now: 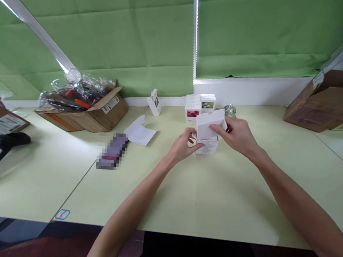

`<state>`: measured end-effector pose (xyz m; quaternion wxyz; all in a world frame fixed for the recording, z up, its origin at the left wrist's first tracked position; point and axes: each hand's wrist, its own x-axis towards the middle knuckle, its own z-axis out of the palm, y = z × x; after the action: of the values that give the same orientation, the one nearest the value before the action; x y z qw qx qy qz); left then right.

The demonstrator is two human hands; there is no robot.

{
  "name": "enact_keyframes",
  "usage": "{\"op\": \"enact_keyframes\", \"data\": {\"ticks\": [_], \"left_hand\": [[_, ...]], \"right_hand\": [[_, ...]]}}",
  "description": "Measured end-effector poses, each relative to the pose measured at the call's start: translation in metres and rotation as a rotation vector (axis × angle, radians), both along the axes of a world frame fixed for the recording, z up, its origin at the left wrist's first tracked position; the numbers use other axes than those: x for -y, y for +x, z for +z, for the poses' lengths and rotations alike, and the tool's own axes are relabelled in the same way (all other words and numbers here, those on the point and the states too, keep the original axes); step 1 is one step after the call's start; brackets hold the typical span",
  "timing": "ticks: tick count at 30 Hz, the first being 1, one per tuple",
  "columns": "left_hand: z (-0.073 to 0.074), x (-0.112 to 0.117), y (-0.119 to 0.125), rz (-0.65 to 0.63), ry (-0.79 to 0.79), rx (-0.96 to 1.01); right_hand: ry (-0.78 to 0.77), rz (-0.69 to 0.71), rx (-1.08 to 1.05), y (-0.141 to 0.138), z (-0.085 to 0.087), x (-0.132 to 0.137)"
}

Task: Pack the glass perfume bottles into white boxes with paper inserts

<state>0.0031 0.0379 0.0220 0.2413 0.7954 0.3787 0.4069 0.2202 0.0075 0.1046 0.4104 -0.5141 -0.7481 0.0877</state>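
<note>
Two-handed, gripping a small, boxy white cardboard box (208, 148) with the left hand (182, 147), pinching a flat white card piece (205, 125) above with the right hand (238, 134).

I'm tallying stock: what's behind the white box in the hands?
A white box with a red picture, another with a green one, and something shiny and clear. The held box and right hand hide the rest from view.

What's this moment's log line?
left hand: holding white box | right hand: gripping raised white panel | behind: small boxes
</note>
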Motion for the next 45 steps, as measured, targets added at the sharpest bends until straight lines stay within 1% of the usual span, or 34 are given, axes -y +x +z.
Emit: {"op": "enact_keyframes", "data": {"ticks": [4,8,10,14,16,19,21,24,27,30,35,38,40,43,45], "left_hand": [[0.000,0.001,0.000,-0.002,0.033,-0.009],[-0.001,0.001,0.000,-0.022,0.043,-0.011],[-0.001,0.001,0.000,-0.020,0.039,-0.018],[-0.001,0.000,-0.001,-0.006,0.042,-0.026],[-0.001,0.000,-0.001,-0.003,0.037,-0.035],[-0.001,0.000,-0.002,-0.002,0.018,-0.054],[0.000,0.001,-0.002,0.011,0.013,-0.067],[-0.002,0.001,-0.002,0.018,0.032,-0.078],[-0.004,0.000,-0.002,0.015,0.096,-0.082],[-0.005,0.000,-0.001,0.026,0.171,-0.107],[-0.001,0.003,0.000,0.001,0.237,-0.185],[0.000,0.003,0.000,-0.015,0.239,-0.151],[0.000,0.001,-0.001,-0.040,0.217,-0.098],[-0.001,-0.002,-0.002,-0.063,0.190,-0.051],[-0.001,-0.003,-0.002,-0.073,0.176,-0.040]], "right_hand": [[-0.023,-0.026,0.025,0.002,-0.001,-0.002],[-0.118,-0.030,0.059,0.004,-0.005,-0.006],[-0.136,-0.016,0.055,0.003,-0.005,-0.006],[-0.025,0.001,-0.071,0.001,-0.002,0.000],[0.005,0.005,-0.086,0.001,-0.001,0.001],[0.022,0.026,0.009,0.004,-0.003,-0.002],[0.075,0.043,0.089,0.007,-0.005,-0.004],[0.121,0.110,0.196,0.010,-0.007,-0.005],[0.088,0.182,0.286,0.010,-0.008,-0.003],[0.026,0.218,0.343,0.009,-0.008,-0.001],[-0.135,0.196,0.539,0.006,-0.004,0.004],[-0.223,0.196,0.593,0.004,0.000,0.008],[-0.214,0.177,0.630,0.002,-0.001,0.009],[-0.160,0.135,0.685,-0.003,-0.007,0.011],[-0.147,0.126,0.665,-0.006,-0.009,0.013]]}}
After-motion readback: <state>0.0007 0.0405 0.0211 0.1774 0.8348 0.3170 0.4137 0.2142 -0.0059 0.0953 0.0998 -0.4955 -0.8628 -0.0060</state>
